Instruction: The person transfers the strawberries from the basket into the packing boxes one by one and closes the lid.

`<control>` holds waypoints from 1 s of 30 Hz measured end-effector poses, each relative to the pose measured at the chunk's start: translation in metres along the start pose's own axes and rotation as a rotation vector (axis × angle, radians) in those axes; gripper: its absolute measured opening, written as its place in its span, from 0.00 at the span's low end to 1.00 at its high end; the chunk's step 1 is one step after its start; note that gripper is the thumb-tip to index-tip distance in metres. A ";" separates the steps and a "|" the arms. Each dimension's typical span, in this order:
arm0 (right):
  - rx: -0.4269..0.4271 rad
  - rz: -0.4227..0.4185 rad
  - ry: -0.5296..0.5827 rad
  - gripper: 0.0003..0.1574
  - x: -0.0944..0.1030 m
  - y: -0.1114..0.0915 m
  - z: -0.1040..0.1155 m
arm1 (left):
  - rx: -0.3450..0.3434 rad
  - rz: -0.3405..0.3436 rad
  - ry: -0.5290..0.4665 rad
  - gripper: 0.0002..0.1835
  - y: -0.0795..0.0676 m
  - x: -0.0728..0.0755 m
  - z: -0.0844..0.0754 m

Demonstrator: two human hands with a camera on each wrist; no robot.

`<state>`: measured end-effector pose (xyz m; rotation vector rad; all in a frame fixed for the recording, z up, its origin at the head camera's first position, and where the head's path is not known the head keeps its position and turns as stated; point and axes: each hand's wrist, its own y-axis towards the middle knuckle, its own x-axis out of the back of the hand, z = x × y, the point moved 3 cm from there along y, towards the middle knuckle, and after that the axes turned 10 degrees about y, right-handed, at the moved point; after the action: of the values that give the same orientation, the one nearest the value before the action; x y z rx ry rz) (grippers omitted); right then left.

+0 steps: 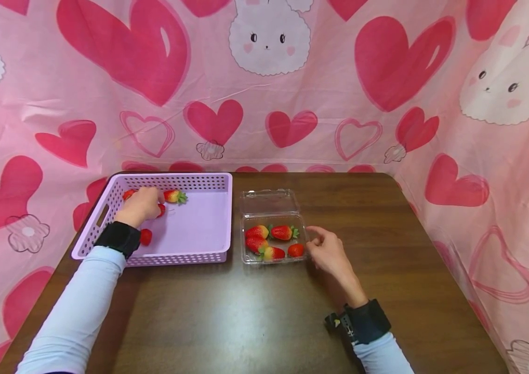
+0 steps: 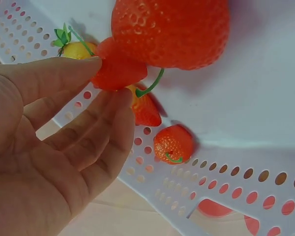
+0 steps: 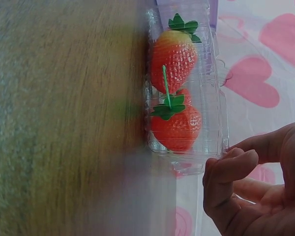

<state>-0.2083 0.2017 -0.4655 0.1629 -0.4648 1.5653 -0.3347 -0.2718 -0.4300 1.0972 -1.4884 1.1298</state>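
Pink heart-print cloth point(image 1: 215, 122) behind a brown worktop point(image 1: 246, 311); one strawberry point(image 2: 119, 73) pinched within the purple basket point(image 1: 199, 223).
Glossy and dimpled, it looks light, firm and a little slippery, best taken across its broad middle rather than by any thin stem; the left hand point(image 1: 139, 205) pinches it between thumb and fingers, with other strawberries point(image 1: 171, 196) around it. Just beside the basket, the clear box point(image 1: 264, 220) looks thin and flexible, so its rim seems the surer hold; the right hand point(image 1: 330, 254) has bent fingers at that edge, whether pinching or merely touching I cannot tell.
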 end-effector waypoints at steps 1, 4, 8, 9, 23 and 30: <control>0.001 0.000 0.001 0.29 0.000 0.000 0.000 | -0.003 0.002 -0.001 0.16 0.000 0.000 0.000; 0.004 0.002 0.002 0.29 0.000 0.000 0.000 | -0.007 0.007 -0.002 0.16 0.000 0.000 -0.002; 0.005 0.005 0.003 0.29 0.000 -0.001 0.000 | -0.001 0.010 -0.005 0.16 -0.001 0.001 -0.003; 0.005 0.004 0.002 0.29 0.000 -0.001 0.000 | -0.001 0.010 -0.002 0.16 -0.001 0.001 -0.004; 0.005 0.010 0.034 0.28 -0.001 -0.001 -0.004 | 0.000 0.046 0.004 0.18 -0.005 0.000 -0.009; 0.023 0.006 0.039 0.30 -0.001 -0.001 -0.005 | -0.006 0.034 0.032 0.18 -0.004 0.001 -0.009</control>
<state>-0.2059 0.2021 -0.4700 0.1487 -0.4177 1.5769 -0.3296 -0.2638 -0.4275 1.0489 -1.4895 1.1599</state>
